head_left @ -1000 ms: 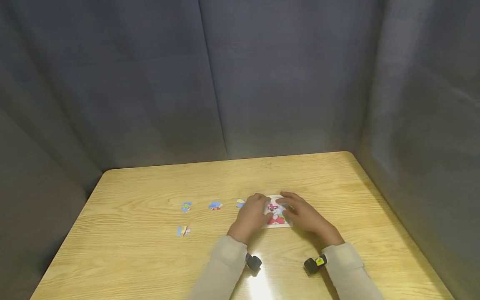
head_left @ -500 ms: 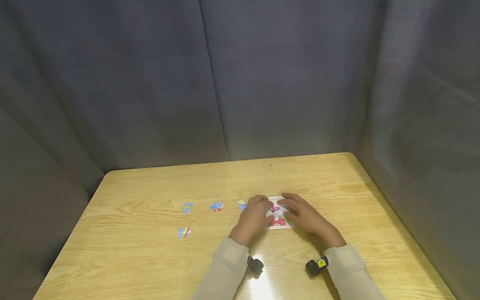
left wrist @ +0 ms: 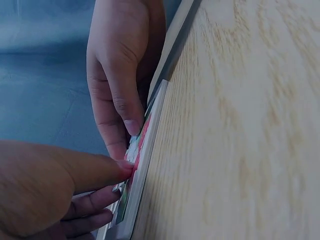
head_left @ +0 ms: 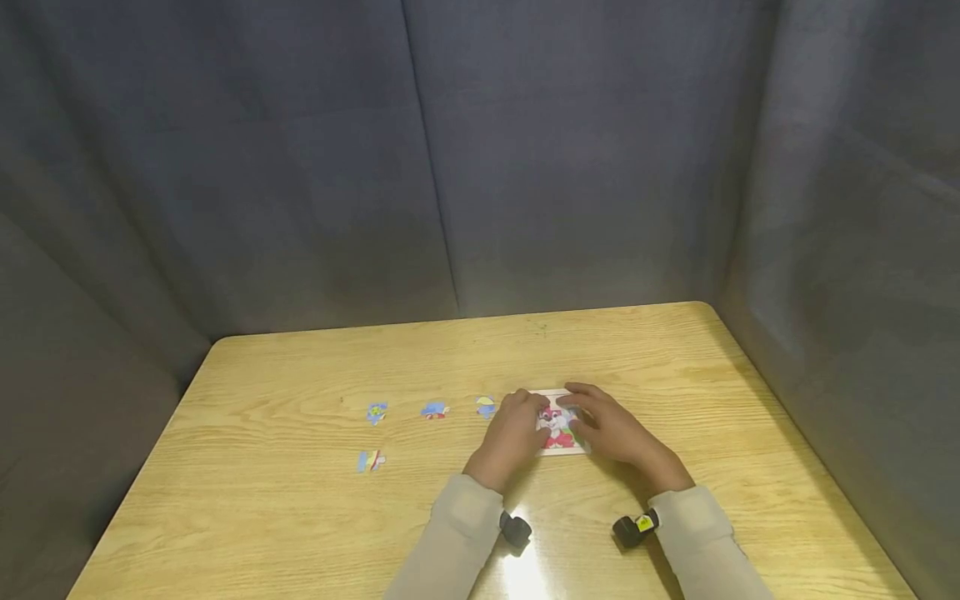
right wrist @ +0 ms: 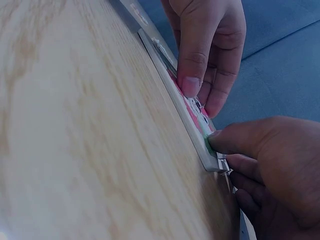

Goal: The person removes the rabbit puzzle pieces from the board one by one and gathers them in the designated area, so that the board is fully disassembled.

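A small jigsaw puzzle [head_left: 557,423] in a pale tray frame [head_left: 561,452] lies flat on the table, showing a pink and white cartoon animal. My left hand [head_left: 513,433] rests over its left side, and in the left wrist view that thumb [left wrist: 122,170] touches the pink part of the picture. From the right, my right hand [head_left: 618,429] reaches over the other side; its thumb [right wrist: 225,141] presses near a green part in the right wrist view. Fingers of both hands bend loosely over the puzzle and hide its sides. Whether a loose piece sits under them is hidden.
Loose puzzle pieces lie left of the tray: a blue and yellow piece [head_left: 486,406], a blue and red piece [head_left: 435,410], a blue piece with a yellow-green patch [head_left: 377,412] and a striped piece [head_left: 371,461]. Dark curtains [head_left: 300,208] surround the wooden table [head_left: 262,517].
Both hands stay over the puzzle in nearly the same pose, with only slight finger movement. The head view has shifted a little. The loose pieces have not moved on the table.
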A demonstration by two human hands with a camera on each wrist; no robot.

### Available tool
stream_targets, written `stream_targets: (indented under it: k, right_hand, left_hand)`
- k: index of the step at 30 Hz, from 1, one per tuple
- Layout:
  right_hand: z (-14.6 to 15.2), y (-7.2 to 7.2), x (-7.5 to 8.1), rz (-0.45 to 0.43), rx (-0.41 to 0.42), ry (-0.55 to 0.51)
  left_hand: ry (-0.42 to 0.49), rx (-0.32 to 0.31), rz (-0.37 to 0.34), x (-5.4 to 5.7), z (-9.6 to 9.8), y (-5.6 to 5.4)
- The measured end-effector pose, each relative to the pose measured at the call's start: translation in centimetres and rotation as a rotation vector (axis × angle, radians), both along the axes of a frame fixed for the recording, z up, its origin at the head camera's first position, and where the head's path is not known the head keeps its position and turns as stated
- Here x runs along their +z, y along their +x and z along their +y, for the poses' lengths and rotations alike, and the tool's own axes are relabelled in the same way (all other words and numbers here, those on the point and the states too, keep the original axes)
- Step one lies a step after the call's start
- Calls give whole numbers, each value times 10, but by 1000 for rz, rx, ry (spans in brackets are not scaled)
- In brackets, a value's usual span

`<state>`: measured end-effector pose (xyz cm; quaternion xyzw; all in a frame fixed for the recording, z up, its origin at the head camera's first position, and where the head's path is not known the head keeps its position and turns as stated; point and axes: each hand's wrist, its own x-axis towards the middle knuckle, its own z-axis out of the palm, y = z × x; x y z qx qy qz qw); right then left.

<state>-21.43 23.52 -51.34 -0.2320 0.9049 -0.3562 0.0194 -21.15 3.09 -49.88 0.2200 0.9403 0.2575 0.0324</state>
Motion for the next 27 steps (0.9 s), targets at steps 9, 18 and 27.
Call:
stream_targets:
  k: [9,18,27]
  right_hand:
    - [-2,-1,-3,12,-38,4]
    - [-4,-3,-6,40,-58,14]
    - [-4,-3,-4,27,-60,14]
  left_hand:
    - [-25,16,-4,-1,0,-1]
    - [-19,19,-7,-3,0,-1]
    - [-8,-9,-26,-2,-4,-4]
